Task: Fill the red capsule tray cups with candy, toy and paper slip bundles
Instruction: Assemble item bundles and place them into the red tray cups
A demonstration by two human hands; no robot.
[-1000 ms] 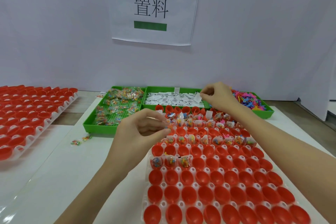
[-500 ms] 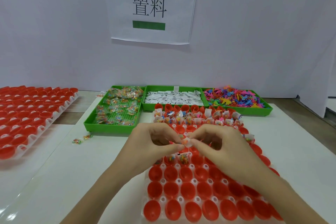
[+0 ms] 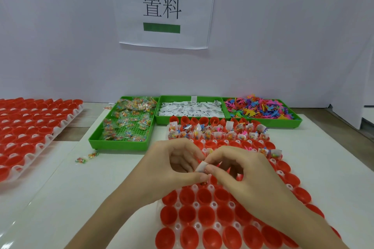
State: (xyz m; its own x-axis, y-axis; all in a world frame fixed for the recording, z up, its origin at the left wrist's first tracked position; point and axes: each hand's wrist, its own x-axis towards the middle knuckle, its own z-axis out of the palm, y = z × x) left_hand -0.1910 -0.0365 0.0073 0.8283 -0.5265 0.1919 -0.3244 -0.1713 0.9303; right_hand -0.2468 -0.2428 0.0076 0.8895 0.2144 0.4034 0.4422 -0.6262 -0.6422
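The red capsule tray (image 3: 202,216) lies in front of me; its far rows hold filled bundles (image 3: 218,133), its near cups are bare. Above the tray's middle my left hand (image 3: 170,168) and my right hand (image 3: 238,170) meet. Between their fingertips both pinch a small white paper slip (image 3: 201,167), and a bit of candy shows just below my left thumb. What else my left hand holds is hidden by its fingers.
Three green bins stand behind the tray: candy packets (image 3: 129,125), white paper slips (image 3: 191,108), colourful toys (image 3: 261,109). A second tray of red cups (image 3: 26,133) lies at the left. Two loose candy packets (image 3: 87,157) sit on the white table. A paper sign hangs on the wall.
My right hand came back from the bins to meet the left over the tray. Both now pinch a paper slip together, a little nearer to me than half a second ago.
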